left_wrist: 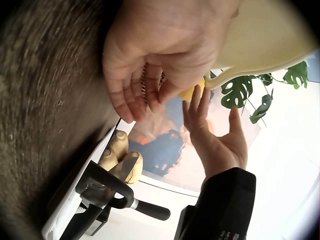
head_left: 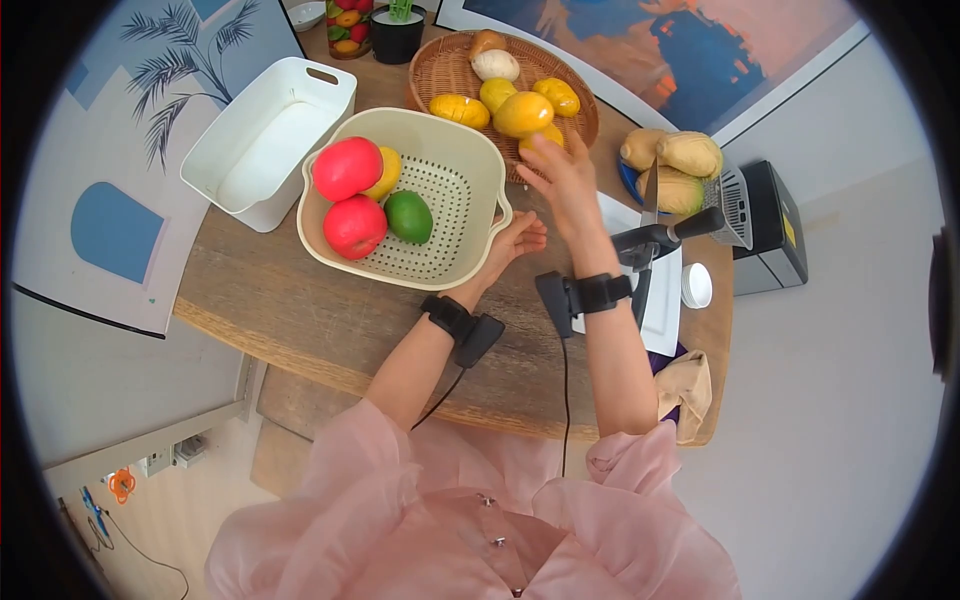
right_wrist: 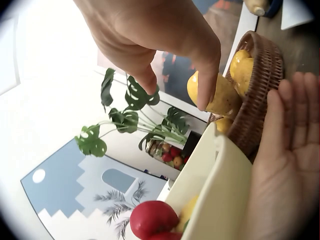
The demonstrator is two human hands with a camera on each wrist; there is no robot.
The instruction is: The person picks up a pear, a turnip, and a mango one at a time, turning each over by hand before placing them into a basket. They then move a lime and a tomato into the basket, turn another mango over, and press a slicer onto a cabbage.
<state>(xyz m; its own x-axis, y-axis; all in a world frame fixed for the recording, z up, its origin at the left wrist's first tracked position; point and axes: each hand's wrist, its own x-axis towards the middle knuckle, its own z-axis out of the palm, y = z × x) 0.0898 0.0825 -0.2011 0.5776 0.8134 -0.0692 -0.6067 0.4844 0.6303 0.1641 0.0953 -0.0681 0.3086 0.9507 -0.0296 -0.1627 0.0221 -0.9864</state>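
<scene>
Pink sleeves lay nearest the head camera, by the table's near edge. Yellow mangoes sat in the wicker basket at the far edge. The right hand was beside them, thumb and fingers apart, gripping nothing; contact could not be told. The left hand lay by the right side of the colander, fingers loosely bent and empty. Two red fruits, a yellow fruit and a green fruit lay toward the colander's left side. The white bin stood left of it. Toward the table's right edge were the white tray, knife, gourds and white bowls, with a beige cloth at the near right corner.
</scene>
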